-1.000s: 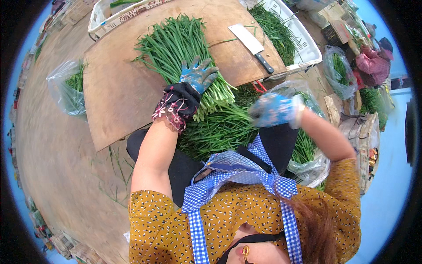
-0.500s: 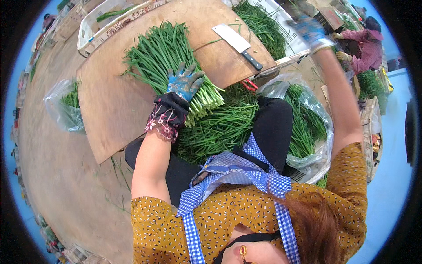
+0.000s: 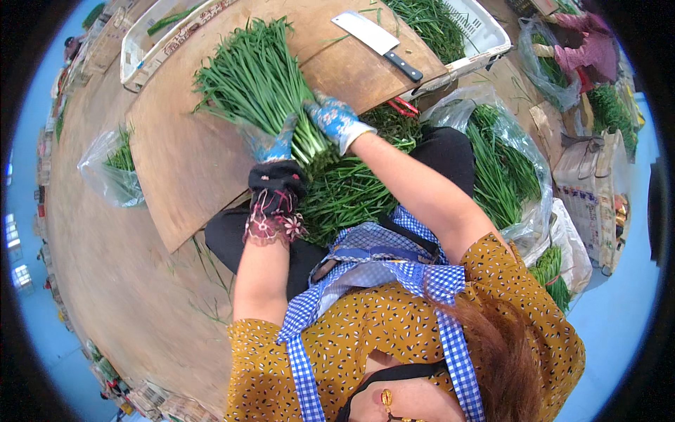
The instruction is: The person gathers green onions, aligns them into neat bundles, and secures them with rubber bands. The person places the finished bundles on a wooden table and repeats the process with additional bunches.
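Observation:
A thick bunch of garlic chives [image 3: 256,77] lies on a wooden board [image 3: 165,151], leafy tips pointing away from me and pale cut ends towards my lap. My left hand [image 3: 271,144], in a soiled blue glove, clasps the bunch from its left side near the pale ends. My right hand [image 3: 334,121], in a blue patterned glove with a white cuff, presses in from the right side; its fingertips are partly hidden against the stems. Beyond my right hand a cleaver [image 3: 367,33] with a black handle rests on the board. More loose chives [image 3: 348,200] cover my lap.
A clear plastic bag of chives [image 3: 503,158] stands by my right knee. White crates sit at the far right [image 3: 485,53] and far left [image 3: 130,60]. Another bag [image 3: 116,169] lies left of the board. A co-worker in a pink top [image 3: 587,49] is at the right.
My right hand has come back from the far right to the bunch's right side. My left hand has shifted from on top of the stems to their left side.

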A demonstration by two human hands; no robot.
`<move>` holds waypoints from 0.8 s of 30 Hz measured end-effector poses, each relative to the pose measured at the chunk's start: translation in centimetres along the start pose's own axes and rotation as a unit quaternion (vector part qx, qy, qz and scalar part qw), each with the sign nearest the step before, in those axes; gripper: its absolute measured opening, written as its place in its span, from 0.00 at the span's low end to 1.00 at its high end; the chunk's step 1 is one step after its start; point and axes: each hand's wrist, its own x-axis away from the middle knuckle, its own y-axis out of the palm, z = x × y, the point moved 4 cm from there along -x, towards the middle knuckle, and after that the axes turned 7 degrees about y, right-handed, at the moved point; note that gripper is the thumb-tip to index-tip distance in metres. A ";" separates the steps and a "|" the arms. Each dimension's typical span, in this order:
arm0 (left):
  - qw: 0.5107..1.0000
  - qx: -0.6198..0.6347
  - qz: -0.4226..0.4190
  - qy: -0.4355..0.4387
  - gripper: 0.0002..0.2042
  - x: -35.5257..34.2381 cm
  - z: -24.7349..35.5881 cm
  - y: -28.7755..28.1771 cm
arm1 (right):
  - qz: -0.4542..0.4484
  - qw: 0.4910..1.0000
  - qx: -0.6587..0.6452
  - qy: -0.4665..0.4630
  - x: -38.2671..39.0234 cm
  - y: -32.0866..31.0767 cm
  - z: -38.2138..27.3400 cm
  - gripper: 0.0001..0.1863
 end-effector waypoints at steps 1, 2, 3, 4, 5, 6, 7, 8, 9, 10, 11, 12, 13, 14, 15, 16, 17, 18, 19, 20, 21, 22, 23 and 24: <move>0.978 0.177 -0.018 -0.107 0.50 0.3 -1.5 1.0 | -0.012 0.999 -0.036 -0.016 0.6 0.3 -0.4 0.30; 0.952 0.233 -0.022 -0.198 0.50 0.6 -2.6 2.0 | -0.009 1.000 -0.027 -0.008 1.3 0.6 -0.4 0.30; 0.925 0.283 -0.028 -0.252 0.49 0.8 -3.4 2.6 | 0.004 1.000 -0.025 -0.005 1.8 0.7 -0.5 0.29; 0.911 0.304 -0.033 -0.276 0.49 1.1 -3.9 3.0 | -0.008 0.999 -0.038 -0.020 2.5 0.9 -0.4 0.28; 0.902 0.317 -0.038 -0.291 0.48 1.2 -4.3 3.2 | 0.010 0.999 -0.035 -0.022 3.0 1.1 -0.4 0.27; 0.897 0.323 -0.041 -0.300 0.48 1.4 -4.5 3.2 | 0.003 0.999 -0.036 -0.019 3.5 1.1 -0.1 0.26; 0.891 0.330 -0.047 -0.309 0.47 1.6 -4.5 3.3 | 0.002 0.999 -0.035 -0.007 3.8 1.3 0.1 0.26; 0.887 0.334 -0.050 -0.314 0.47 1.8 -4.5 3.2 | -0.014 0.999 -0.039 0.004 4.0 1.3 0.3 0.26; 0.882 0.339 -0.055 -0.323 0.46 2.2 -4.4 3.2 | -0.018 0.999 -0.026 0.012 4.2 1.3 0.4 0.26; 0.875 0.347 -0.059 -0.333 0.46 2.5 -4.3 3.2 | -0.015 0.999 -0.038 -0.003 4.2 1.1 0.3 0.25; 0.869 0.352 -0.066 -0.341 0.45 2.9 -4.1 3.3 | -0.025 0.999 -0.042 -0.005 4.3 1.1 0.2 0.24; 0.864 0.356 -0.073 -0.350 0.45 3.3 -4.0 3.4 | -0.031 0.999 -0.028 -0.003 4.2 1.1 0.1 0.23; 0.857 0.363 -0.082 -0.357 0.44 3.7 -3.7 3.6 | -0.037 0.999 -0.026 -0.018 4.3 1.1 0.0 0.22; 0.853 0.365 -0.091 -0.362 0.44 4.0 -3.5 3.7 | -0.022 0.999 -0.040 0.001 4.2 1.0 0.0 0.22; 0.839 0.394 -0.129 -0.352 0.43 4.3 -3.0 3.9 | -0.024 0.998 -0.059 -0.003 4.4 1.1 0.1 0.20; 0.844 0.368 -0.106 -0.375 0.43 4.7 -3.1 3.6 | -0.029 0.999 -0.042 0.014 4.4 1.3 0.2 0.19; 0.843 0.362 -0.116 -0.381 0.42 4.8 -2.9 3.5 | -0.036 0.997 -0.061 0.017 4.5 1.5 0.4 0.19; 0.842 0.355 -0.125 -0.386 0.42 4.8 -2.7 3.4 | -0.050 0.993 -0.088 0.055 4.5 1.8 0.8 0.18; 0.842 0.348 -0.135 -0.389 0.41 4.8 -2.5 3.4 | -0.014 0.996 -0.086 0.034 4.7 1.6 0.8 0.18; 0.844 0.339 -0.137 -0.392 0.41 4.7 -2.3 3.2 | -0.003 0.994 -0.102 0.033 4.8 1.6 0.8 0.18; 0.846 0.331 -0.138 -0.395 0.40 4.7 -2.1 3.1 | -0.003 0.994 -0.098 0.041 4.9 1.5 0.8 0.20; 0.847 0.325 -0.141 -0.397 0.40 4.7 -2.0 2.9 | 0.000 0.996 -0.078 0.047 5.2 1.4 0.6 0.21; 0.849 0.318 -0.141 -0.397 0.39 4.6 -1.8 2.8 | 0.000 0.993 -0.093 0.078 5.3 0.9 0.7 0.20; 0.851 0.314 -0.142 -0.396 0.39 4.6 -1.6 2.7 | 0.009 0.995 -0.089 0.039 5.8 -0.1 0.5 0.21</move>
